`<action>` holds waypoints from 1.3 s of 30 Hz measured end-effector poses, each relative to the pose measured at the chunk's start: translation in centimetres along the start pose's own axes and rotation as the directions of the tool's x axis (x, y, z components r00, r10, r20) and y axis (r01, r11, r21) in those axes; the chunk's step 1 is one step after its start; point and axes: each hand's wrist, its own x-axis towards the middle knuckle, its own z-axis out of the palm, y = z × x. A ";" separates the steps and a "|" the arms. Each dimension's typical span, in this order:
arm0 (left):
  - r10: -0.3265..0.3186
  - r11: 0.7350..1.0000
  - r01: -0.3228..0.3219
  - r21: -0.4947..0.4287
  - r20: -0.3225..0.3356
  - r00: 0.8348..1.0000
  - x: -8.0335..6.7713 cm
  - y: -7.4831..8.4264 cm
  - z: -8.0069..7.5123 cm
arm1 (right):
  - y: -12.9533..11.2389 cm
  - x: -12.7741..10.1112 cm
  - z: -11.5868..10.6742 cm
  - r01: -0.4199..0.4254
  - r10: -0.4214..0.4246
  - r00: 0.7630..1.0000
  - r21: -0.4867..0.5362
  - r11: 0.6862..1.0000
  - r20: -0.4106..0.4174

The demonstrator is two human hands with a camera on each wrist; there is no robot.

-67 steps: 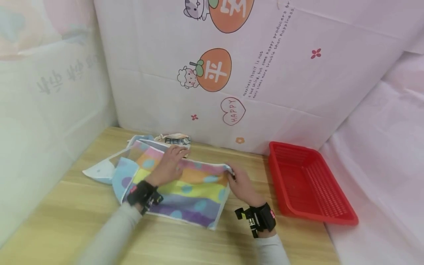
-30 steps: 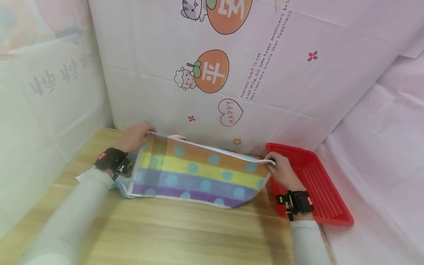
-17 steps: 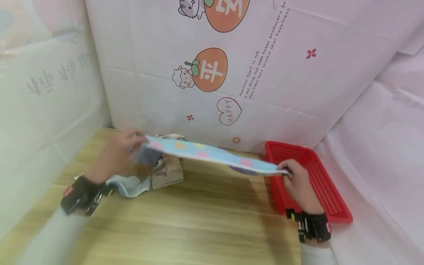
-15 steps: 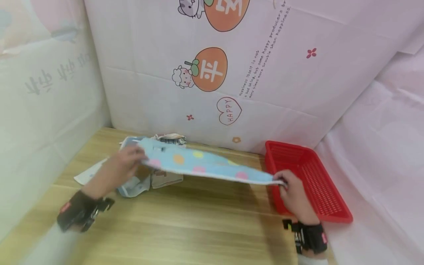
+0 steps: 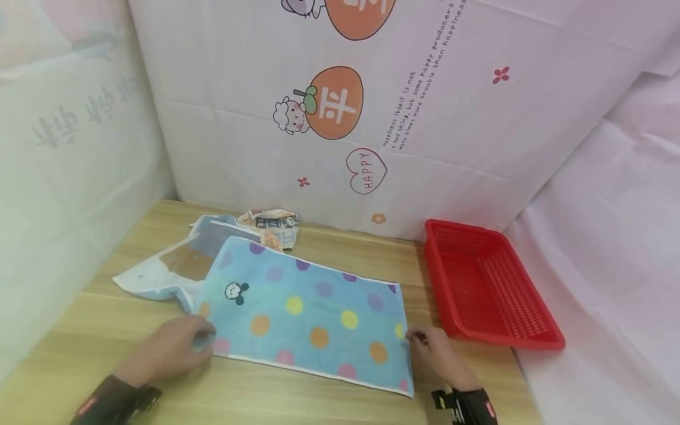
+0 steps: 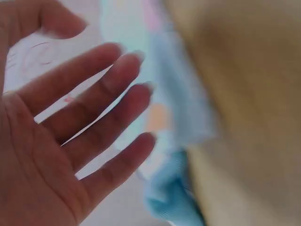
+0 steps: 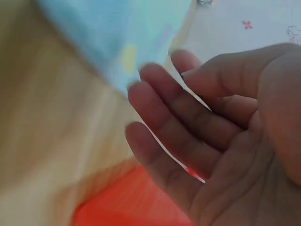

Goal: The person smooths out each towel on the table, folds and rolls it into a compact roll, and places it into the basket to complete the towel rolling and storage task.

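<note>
A light blue towel (image 5: 297, 330) with coloured dots and a small panda figure lies spread flat on the wooden table, its dotted face up. By its lower left corner is my left hand (image 5: 170, 348); in the left wrist view the fingers (image 6: 99, 101) are spread and hold nothing. My right hand (image 5: 441, 357) is at the towel's right edge, fingertips right beside the hem. The right wrist view shows its fingers (image 7: 181, 110) loosely bent, with nothing between them and the thumb.
A red plastic basket (image 5: 443, 289) stands on the right. Behind the towel on the left lie a crumpled blue, white and brown cloth (image 5: 183, 262) and a printed cloth (image 5: 287, 221). White printed sheets (image 5: 239, 153) wall in the table (image 5: 297, 401).
The towel, held up between both hands with its striped side showing earlier, has been turned dotted side up and lowered onto the table. Both hands have come nearer and let go of it.
</note>
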 end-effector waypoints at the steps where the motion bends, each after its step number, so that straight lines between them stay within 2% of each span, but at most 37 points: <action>1: 0.013 1.000 -0.013 -0.009 -0.024 1.000 0.7 0.2 -0.3 | -0.4 0.6 0.1 0.022 -0.023 0.999 -0.004 1.000 -0.024; 4: 0.071 0.997 -0.072 -0.003 -0.121 0.990 4.0 0.2 -1.0 | -1.4 2.6 0.9 0.102 -0.105 0.992 -0.053 0.993 -0.066; 6: 0.063 0.998 -0.061 0.016 -0.155 0.986 6.7 -0.2 -1.1 | -2.1 3.8 1.6 0.138 -0.142 0.989 -0.089 0.986 -0.050; 8: 0.024 0.999 -0.019 0.038 -0.149 0.989 9.4 -0.8 -1.0 | -2.5 4.9 2.5 0.147 -0.149 0.989 -0.115 0.982 -0.010; 11: -0.050 0.996 0.057 0.065 -0.095 0.994 12.9 -1.8 -0.5 | -2.7 6.1 3.5 0.088 -0.080 0.994 -0.115 0.989 0.073; 14: -0.082 0.994 0.085 0.073 -0.049 0.995 15.2 -2.9 0.3 | -2.4 6.9 4.1 0.013 0.002 0.991 -0.111 0.994 0.131; 16: -0.095 0.993 0.097 0.062 -0.036 0.995 15.9 -3.5 1.0 | -2.0 7.2 4.2 0.000 0.016 0.989 -0.116 0.993 0.144; 19: -0.118 0.992 0.118 0.039 -0.019 0.993 16.2 -4.1 1.7 | -1.3 7.7 4.0 0.008 0.011 0.989 -0.122 0.993 0.149; 22: -0.132 0.991 0.132 0.020 -0.009 0.991 16.1 -4.2 1.8 | -0.8 8.2 3.7 0.017 0.002 0.988 -0.123 0.992 0.156; 25: -0.127 0.992 0.127 -0.008 -0.032 0.991 16.1 -4.2 1.5 | -0.8 9.0 3.3 0.023 -0.003 0.987 -0.121 0.992 0.158; 28: -0.128 0.991 0.129 0.024 -0.065 0.990 16.3 -4.5 1.2 | -0.8 10.3 2.8 0.071 -0.054 0.990 -0.130 0.989 0.126; 31: -0.135 0.985 0.143 0.093 -0.085 0.987 16.6 -5.0 1.0 | -0.4 12.0 2.1 0.125 -0.120 0.992 -0.149 0.981 0.047; 34: -0.124 0.977 0.139 0.162 -0.100 0.987 16.9 -5.5 0.7 | 0.3 13.8 1.5 0.132 -0.136 0.991 -0.153 0.979 -0.016; 39: -0.100 0.982 0.112 0.149 -0.087 0.991 17.4 -6.2 0.7 | 1.9 15.8 1.4 0.132 -0.142 0.989 -0.201 0.971 -0.034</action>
